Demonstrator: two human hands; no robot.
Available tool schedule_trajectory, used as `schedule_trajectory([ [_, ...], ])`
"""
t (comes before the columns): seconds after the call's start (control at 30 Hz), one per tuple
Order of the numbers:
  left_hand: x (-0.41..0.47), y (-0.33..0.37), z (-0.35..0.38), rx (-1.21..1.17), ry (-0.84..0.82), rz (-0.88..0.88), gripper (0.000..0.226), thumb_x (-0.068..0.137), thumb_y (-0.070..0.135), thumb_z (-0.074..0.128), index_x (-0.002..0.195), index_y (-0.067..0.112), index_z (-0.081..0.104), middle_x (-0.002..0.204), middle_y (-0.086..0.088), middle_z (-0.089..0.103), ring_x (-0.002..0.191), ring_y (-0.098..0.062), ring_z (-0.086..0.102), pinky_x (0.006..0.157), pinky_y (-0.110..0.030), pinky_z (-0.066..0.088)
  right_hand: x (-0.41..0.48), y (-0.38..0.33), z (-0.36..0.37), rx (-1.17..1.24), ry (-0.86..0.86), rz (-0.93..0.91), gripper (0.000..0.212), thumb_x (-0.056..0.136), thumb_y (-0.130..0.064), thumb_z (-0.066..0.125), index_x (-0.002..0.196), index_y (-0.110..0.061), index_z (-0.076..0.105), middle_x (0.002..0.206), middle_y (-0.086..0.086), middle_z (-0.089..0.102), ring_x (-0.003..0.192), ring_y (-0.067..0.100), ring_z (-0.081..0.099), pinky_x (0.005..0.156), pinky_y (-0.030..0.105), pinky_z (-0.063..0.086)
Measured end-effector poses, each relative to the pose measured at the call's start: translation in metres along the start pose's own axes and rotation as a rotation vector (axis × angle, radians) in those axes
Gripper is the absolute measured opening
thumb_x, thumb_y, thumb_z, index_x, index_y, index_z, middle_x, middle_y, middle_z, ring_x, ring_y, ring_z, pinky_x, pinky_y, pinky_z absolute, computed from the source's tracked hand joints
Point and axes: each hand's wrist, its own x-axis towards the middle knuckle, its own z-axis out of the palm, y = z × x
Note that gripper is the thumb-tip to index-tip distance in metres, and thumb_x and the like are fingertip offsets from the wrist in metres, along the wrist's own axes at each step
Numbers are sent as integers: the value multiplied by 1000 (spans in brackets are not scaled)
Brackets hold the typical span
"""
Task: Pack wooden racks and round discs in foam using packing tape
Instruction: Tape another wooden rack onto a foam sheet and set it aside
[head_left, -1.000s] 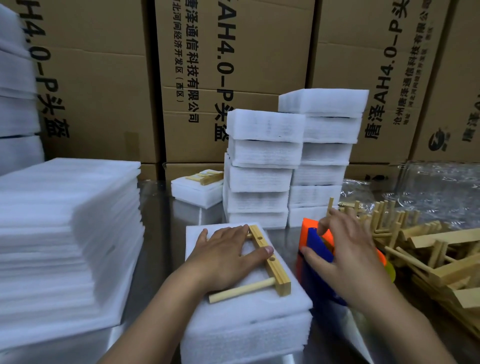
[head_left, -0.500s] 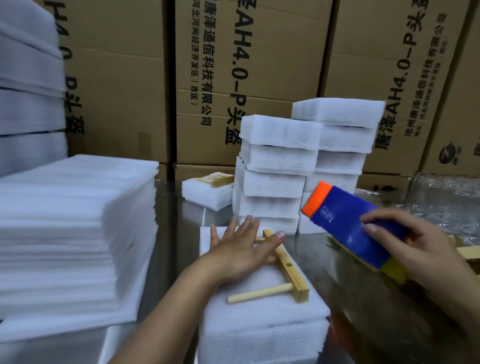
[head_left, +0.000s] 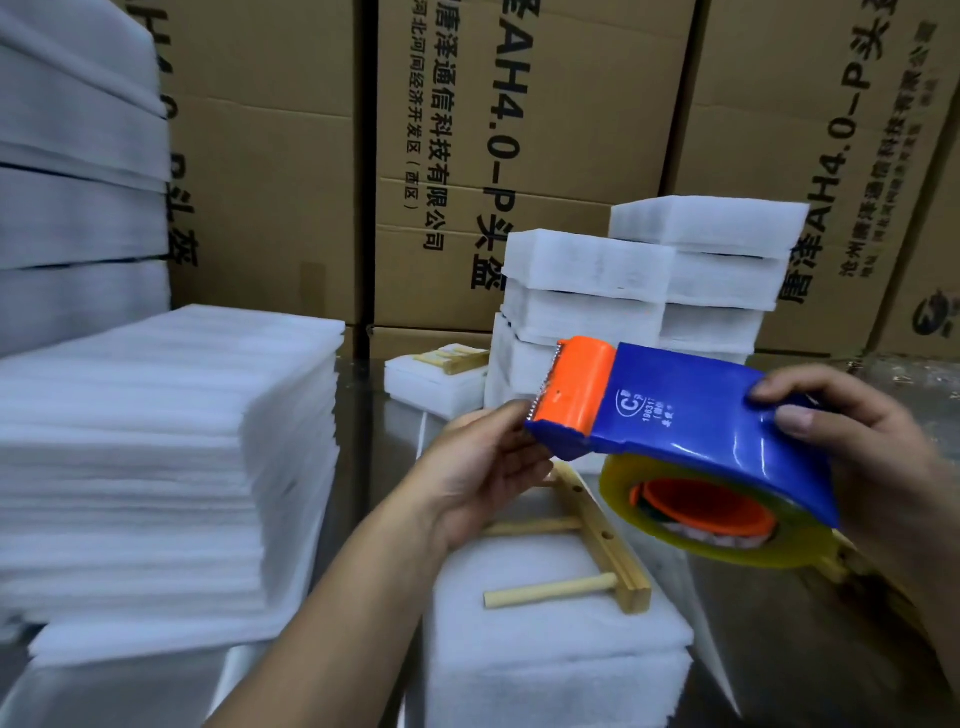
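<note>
The right-hand grip (head_left: 872, 457) clasps the rear of the blue-and-orange plastic tape dispenser (head_left: 675, 415); the left-hand grip (head_left: 478, 467) curls at its serrated nose, pinch unconfirmed. Beneath, the pale wooden peg rack (head_left: 608, 540) lies uncovered on white foam sheets (head_left: 545, 654). Finished white foam parcels (head_left: 587, 260) stand behind, so wrapping and taping this rack appear to remain.

Head camera looks forward-down, close above the worktable (head_left: 779, 649).

Lower centre: wooden rack (head_left: 602, 530) on foam pad (head_left: 545, 649); foam sheet stack (head_left: 156, 441) left; foam blocks (head_left: 587, 260) behind; cardboard boxes (head_left: 519, 130) rearmost.
</note>
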Motion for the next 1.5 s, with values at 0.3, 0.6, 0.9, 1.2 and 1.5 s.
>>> schedule_trajectory([
  [0.3, -2, 3, 2, -135, 109, -76, 12, 90, 10, 58, 80, 5, 63, 55, -4, 63, 43, -6, 58, 44, -14, 48, 4, 3, -19, -106, -258, 96, 62, 36, -18, 90, 92, -34, 67, 102, -6, 67, 86, 17, 69, 64, 32, 59],
  [0.6, -10, 12, -1, -54, 43, -102, 22, 87, -1, 56, 70, 3, 70, 58, -8, 66, 49, -8, 63, 48, -15, 51, -3, -4, -16, -837, -215, -60, 77, 53, -34, 83, 115, -60, 45, 119, -32, 41, 110, 0, 50, 82, 38, 54],
  [0.9, -29, 14, 9, 245, 71, -4, 15, 90, 4, 56, 84, 2, 69, 65, -9, 70, 57, -10, 68, 49, -17, 53, 2, -21, -28, -794, -221, -257, 70, 52, -40, 74, 115, -61, 53, 126, -12, 43, 123, 0, 42, 87, 5, 43],
  [1.2, -53, 27, 15, 375, 251, 213, 26, 92, 12, 57, 72, 1, 67, 52, -3, 64, 44, -5, 60, 45, -13, 48, 9, -26, -17, -761, -280, -331, 74, 55, -43, 82, 119, -61, 50, 129, -14, 42, 123, -4, 41, 86, 2, 42],
  [1.5, -93, 73, -6, 646, 532, 610, 23, 88, 11, 63, 65, 14, 66, 47, 7, 63, 42, 1, 56, 47, -11, 48, 13, -9, -41, -563, -277, -162, 99, 51, -8, 88, 130, -52, 47, 132, -18, 44, 105, 3, 63, 74, 21, 57],
])
